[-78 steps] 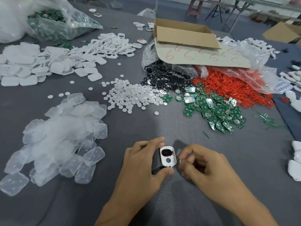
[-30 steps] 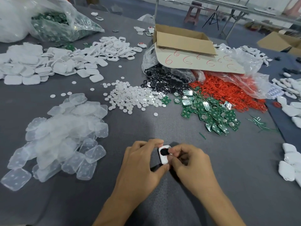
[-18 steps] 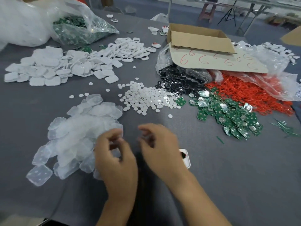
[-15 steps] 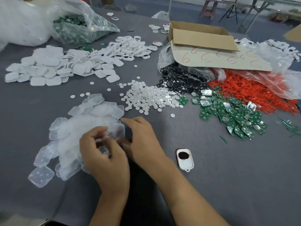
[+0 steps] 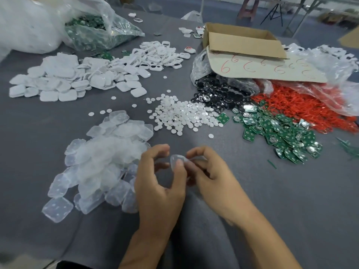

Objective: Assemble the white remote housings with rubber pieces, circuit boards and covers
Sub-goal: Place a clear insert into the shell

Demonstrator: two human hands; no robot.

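The left hand (image 5: 159,183) and the right hand (image 5: 211,175) both pinch one thin translucent rubber pad (image 5: 175,159) above the grey table (image 5: 272,200), beside the heap of translucent pads (image 5: 104,158). It looks floppy, so it may fold or slip. No white housing is visible.

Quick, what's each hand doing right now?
Left hand: thumb on the rubber piece; grip cannot be told.
Right hand: pinching the rubber piece.
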